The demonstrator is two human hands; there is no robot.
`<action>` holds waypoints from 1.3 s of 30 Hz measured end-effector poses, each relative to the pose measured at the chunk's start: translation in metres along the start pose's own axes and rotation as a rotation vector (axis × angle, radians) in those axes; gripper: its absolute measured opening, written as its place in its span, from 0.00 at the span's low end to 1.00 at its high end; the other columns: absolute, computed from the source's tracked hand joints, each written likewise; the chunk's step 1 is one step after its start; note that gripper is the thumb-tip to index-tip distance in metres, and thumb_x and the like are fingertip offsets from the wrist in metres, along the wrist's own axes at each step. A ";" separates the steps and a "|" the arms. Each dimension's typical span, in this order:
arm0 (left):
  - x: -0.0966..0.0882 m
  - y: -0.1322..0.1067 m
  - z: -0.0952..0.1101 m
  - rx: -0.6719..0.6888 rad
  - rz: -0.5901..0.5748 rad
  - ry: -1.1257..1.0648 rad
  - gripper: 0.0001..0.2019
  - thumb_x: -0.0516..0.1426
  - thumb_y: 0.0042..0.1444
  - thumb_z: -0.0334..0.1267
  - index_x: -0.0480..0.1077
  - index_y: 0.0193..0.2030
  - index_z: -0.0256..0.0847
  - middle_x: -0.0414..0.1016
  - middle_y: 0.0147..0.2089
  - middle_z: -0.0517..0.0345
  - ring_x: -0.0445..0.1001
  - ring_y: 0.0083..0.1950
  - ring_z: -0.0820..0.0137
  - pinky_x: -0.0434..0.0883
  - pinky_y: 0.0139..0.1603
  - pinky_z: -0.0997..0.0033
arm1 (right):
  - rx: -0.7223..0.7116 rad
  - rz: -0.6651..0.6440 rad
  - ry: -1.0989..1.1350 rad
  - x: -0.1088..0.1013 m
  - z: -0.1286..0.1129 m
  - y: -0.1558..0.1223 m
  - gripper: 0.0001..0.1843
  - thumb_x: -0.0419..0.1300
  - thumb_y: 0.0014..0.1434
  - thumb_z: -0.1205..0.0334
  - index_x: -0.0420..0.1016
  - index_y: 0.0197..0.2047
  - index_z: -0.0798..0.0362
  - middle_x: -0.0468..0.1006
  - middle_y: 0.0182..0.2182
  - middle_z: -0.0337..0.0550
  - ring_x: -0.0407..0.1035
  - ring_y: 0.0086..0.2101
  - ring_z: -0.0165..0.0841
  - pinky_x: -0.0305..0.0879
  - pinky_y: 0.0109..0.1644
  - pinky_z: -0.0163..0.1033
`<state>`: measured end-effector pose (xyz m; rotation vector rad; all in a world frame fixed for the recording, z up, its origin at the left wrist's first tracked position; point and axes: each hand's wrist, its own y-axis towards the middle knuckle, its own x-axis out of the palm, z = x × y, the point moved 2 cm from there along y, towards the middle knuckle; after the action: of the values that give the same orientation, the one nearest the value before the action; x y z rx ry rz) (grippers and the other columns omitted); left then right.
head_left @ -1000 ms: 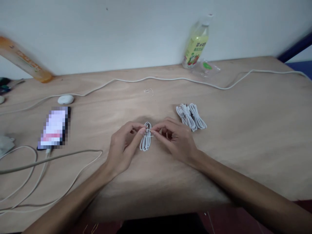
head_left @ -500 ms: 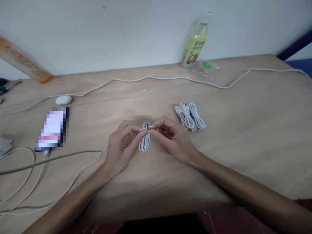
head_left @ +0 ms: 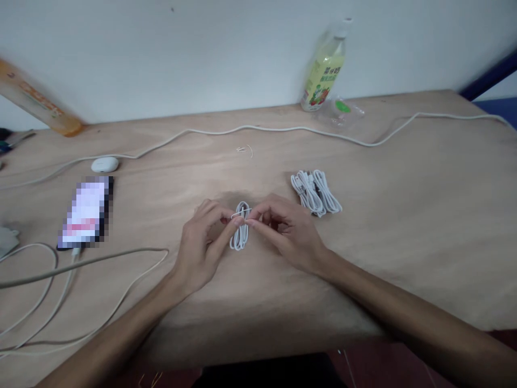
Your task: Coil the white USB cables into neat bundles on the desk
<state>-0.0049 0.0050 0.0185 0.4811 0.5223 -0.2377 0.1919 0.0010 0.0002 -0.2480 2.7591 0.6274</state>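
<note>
A small coiled white cable [head_left: 239, 240] lies on the wooden table in front of me, its loops running away from me. Across its upper half sits a short white twist tie [head_left: 242, 212]. My left hand [head_left: 197, 245] is closed at the coil's left side, thumb and index finger pinching the tie there. From the right, my right hand [head_left: 291, 231] pinches the tie's other side between thumb and index finger, its remaining fingers curled. The exact grip at the fingertips is too small to make out fully.
Bundled white cables [head_left: 317, 193] lie right of my hands. Loose tie pieces [head_left: 244, 150] rest farther back, before a long white cord [head_left: 274, 128]. A phone [head_left: 85, 213], a white case [head_left: 105, 164] and an orange bottle [head_left: 60, 121] are left; a yellow-green bottle [head_left: 323, 78] stands back right.
My right thumb and fingertips have shifted slightly left, closer to the left fingertips at the tie. The coil stays in place.
</note>
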 end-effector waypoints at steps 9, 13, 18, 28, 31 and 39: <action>0.001 -0.004 0.000 -0.025 0.015 -0.019 0.06 0.61 0.73 0.33 0.78 0.42 0.44 0.78 0.37 0.61 0.73 0.39 0.68 0.70 0.44 0.66 | -0.210 0.056 -0.155 -0.005 -0.004 0.000 0.06 0.66 0.74 0.65 0.82 0.42 0.51 0.82 0.35 0.40 0.72 0.30 0.29 0.69 0.33 0.35; 0.001 -0.004 0.001 0.049 -0.015 0.057 0.05 0.60 0.74 0.32 0.78 0.46 0.43 0.80 0.40 0.60 0.75 0.42 0.66 0.70 0.47 0.65 | 0.146 -0.004 0.148 -0.004 -0.001 0.003 0.10 0.68 0.71 0.56 0.80 0.38 0.51 0.78 0.29 0.35 0.65 0.25 0.25 0.63 0.26 0.32; -0.001 -0.005 0.002 0.151 -0.019 0.221 0.05 0.59 0.75 0.31 0.76 0.46 0.42 0.78 0.39 0.58 0.73 0.42 0.64 0.68 0.46 0.62 | 0.517 -0.198 0.631 0.003 0.005 0.003 0.19 0.66 0.70 0.46 0.78 0.35 0.51 0.73 0.23 0.32 0.63 0.19 0.24 0.56 0.18 0.29; 0.001 -0.006 0.004 0.304 0.009 0.395 0.07 0.56 0.77 0.31 0.76 0.47 0.40 0.77 0.38 0.56 0.71 0.41 0.63 0.65 0.44 0.60 | 0.723 -0.238 0.920 0.008 0.002 0.003 0.15 0.76 0.61 0.50 0.80 0.36 0.52 0.75 0.27 0.31 0.62 0.19 0.21 0.53 0.14 0.26; 0.002 -0.007 0.004 0.340 -0.003 0.457 0.09 0.55 0.78 0.33 0.76 0.48 0.40 0.78 0.38 0.55 0.71 0.41 0.62 0.64 0.43 0.59 | 0.781 -0.207 0.944 0.009 0.001 0.002 0.16 0.77 0.58 0.51 0.79 0.34 0.52 0.75 0.26 0.31 0.62 0.20 0.21 0.52 0.15 0.26; 0.005 -0.008 0.005 0.342 -0.031 0.443 0.08 0.54 0.78 0.31 0.72 0.46 0.40 0.79 0.37 0.56 0.70 0.40 0.63 0.62 0.43 0.59 | 0.690 -0.230 0.874 0.010 0.008 0.000 0.14 0.74 0.60 0.51 0.79 0.38 0.52 0.70 0.20 0.27 0.57 0.17 0.22 0.55 0.16 0.27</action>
<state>-0.0016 -0.0048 0.0166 0.8677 0.9288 -0.2523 0.1844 0.0032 -0.0096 -0.8024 3.4280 -0.6667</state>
